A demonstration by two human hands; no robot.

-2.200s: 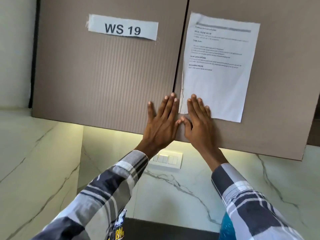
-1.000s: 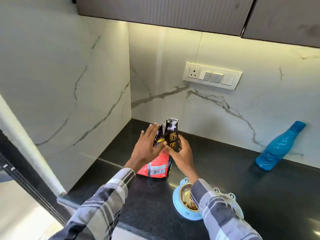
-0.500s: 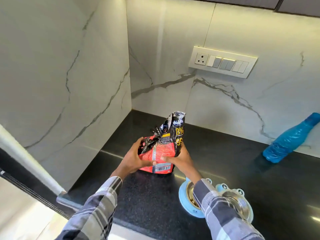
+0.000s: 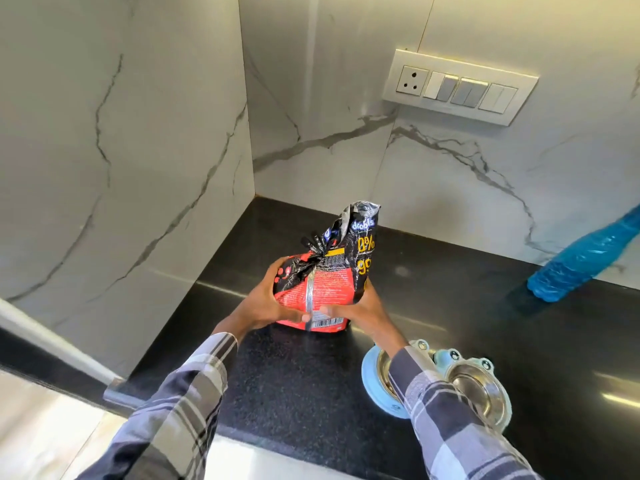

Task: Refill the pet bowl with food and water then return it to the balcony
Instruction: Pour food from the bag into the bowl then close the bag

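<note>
1. Head view: a red and black food bag (image 4: 325, 271) stands upright on the black counter (image 4: 298, 393), near the corner of the marble-patterned walls.
2. The left hand (image 4: 263, 303) and right hand (image 4: 363, 310) clasp its lower half from either side, fingers wrapped around the bag.
3. Its crumpled black top reads "drools"; below that, yellow "0%" and a partly hidden "9". A barcode sits at the base.
4. The light blue pet bowl (image 4: 377, 386), with two steel cups, lies under the right sleeve.
5. A blue bottle (image 4: 585, 258) leans against the wall, well to the right.
6. A white switch plate (image 4: 460, 86) is mounted on the wall above.
</note>
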